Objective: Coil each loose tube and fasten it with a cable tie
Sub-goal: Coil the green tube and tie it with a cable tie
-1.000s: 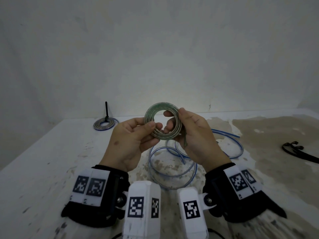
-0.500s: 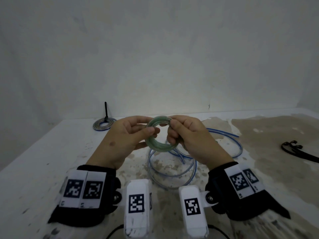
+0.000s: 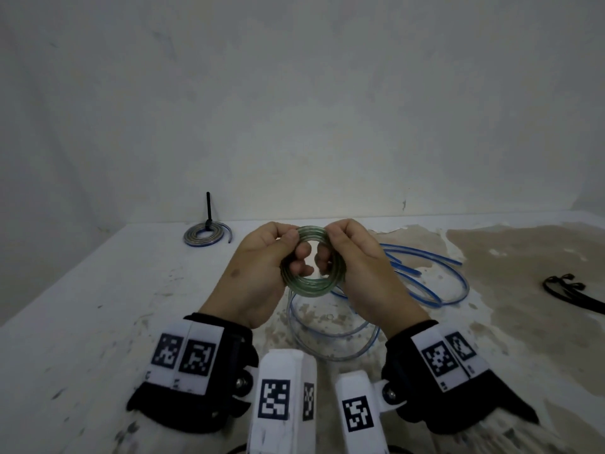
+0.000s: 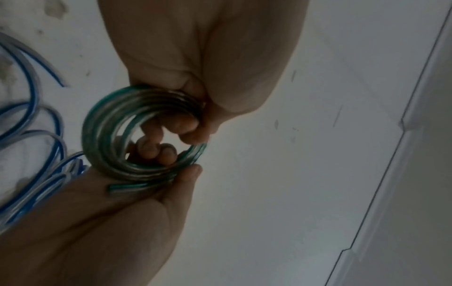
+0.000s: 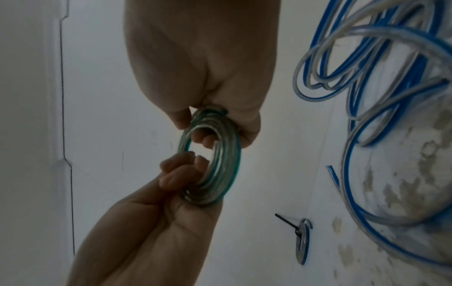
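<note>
A tight coil of green-striped clear tube (image 3: 311,285) is held above the table between both hands. My left hand (image 3: 281,253) grips its left side, thumb on top and fingers through the hole. My right hand (image 3: 339,253) grips the right side the same way. The left wrist view shows the coil (image 4: 97,123) with its cut end lying against the right hand (image 4: 122,222), the left hand (image 4: 208,58) above it. In the right wrist view the coil (image 5: 227,154) hangs between the right hand (image 5: 203,58) and the left hand (image 5: 151,222). No cable tie is on this coil.
Loose blue-striped tubes (image 3: 425,290) sprawl on the stained table (image 3: 98,306) under and right of the hands. A finished coil with an upright black tie (image 3: 203,236) lies at the back left, near the wall. Black cable ties (image 3: 569,290) lie at the far right.
Both hands have lowered the green coil and tipped it from upright toward flat. Thumbs have shifted onto its far rim, and the fingers now reach through the hole.
</note>
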